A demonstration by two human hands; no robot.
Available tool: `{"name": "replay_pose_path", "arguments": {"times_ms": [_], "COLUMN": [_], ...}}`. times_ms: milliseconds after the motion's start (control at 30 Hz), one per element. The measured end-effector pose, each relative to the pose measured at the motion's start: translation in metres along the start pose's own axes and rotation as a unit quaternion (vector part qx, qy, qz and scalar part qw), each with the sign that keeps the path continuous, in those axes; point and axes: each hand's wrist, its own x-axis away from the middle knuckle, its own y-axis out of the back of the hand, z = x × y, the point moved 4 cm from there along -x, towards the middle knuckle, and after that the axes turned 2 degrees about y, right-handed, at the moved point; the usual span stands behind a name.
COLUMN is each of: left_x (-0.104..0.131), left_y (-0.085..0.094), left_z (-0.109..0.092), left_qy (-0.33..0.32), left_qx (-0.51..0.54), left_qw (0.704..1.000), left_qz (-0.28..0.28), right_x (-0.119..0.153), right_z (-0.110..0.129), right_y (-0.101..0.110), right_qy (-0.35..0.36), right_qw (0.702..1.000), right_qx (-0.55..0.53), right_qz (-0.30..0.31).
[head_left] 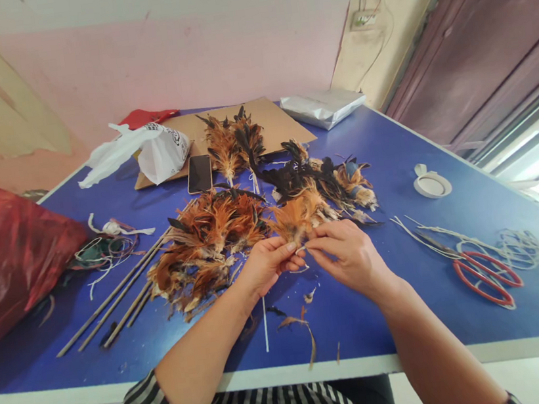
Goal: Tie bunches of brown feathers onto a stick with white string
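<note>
Near the front middle of the blue table, my left hand [270, 263] pinches the base of a small bunch of orange-brown feathers [296, 217]. My right hand [348, 251] meets it from the right, its thumb and fingertips closed at the base of the same bunch. Whether a thread or a quill lies between those fingertips is too small to tell. Just left of my hands spreads a pile of reddish-brown feathers [213, 229]. Behind them lies a heap of black and tan feathers [316, 176]. Two feather bundles with pale stems [225, 145] rest on the cardboard.
Thin sticks [123, 294] lie left of the pile, beside a red plastic bag [13, 255]. Red-handled scissors [488, 276] and loose white string [518, 245] are at the right, below a white tape roll [432, 184]. A phone [199, 174] lies by the cardboard [279, 124].
</note>
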Motion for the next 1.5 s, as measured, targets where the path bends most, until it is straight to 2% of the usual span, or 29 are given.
{"name": "replay_pose_path", "arguments": {"times_ms": [300, 467, 700, 933, 1100, 1233, 1367, 1500], "left_x": [0.000, 0.000, 0.001, -0.001, 0.000, 0.000, 0.000, 0.001], "left_y": [0.000, -0.001, -0.001, 0.000, -0.001, -0.002, -0.002, -0.004], "left_z": [0.000, 0.001, 0.001, 0.003, 0.002, 0.003, 0.002, -0.001], "left_qy": [0.004, 0.002, -0.005, -0.007, 0.002, -0.012, -0.049, -0.069], "left_qx": [-0.006, -0.010, -0.012, -0.014, -0.023, -0.028, -0.044, -0.074], "left_qw": [1.000, 1.000, 1.000, 1.000, 1.000, 1.000, 0.997, 0.993], "left_qz": [-0.001, 0.008, 0.021, 0.013, 0.002, -0.003, -0.030, -0.055], "right_x": [0.001, 0.001, 0.000, 0.000, 0.002, 0.002, 0.003, 0.004], "right_z": [-0.003, -0.003, 0.001, -0.005, -0.005, -0.004, -0.007, -0.010], "right_y": [-0.001, 0.000, -0.001, 0.004, 0.007, -0.001, -0.015, -0.021], "right_qy": [-0.014, 0.002, 0.010, -0.014, -0.012, -0.087, -0.202, -0.276], "right_qw": [1.000, 1.000, 1.000, 1.000, 0.998, 0.990, 0.960, 0.933], "right_qx": [-0.009, -0.011, -0.001, 0.003, -0.049, -0.107, -0.190, -0.232], "right_qz": [-0.006, -0.007, 0.028, -0.008, -0.040, -0.041, -0.023, -0.010]}}
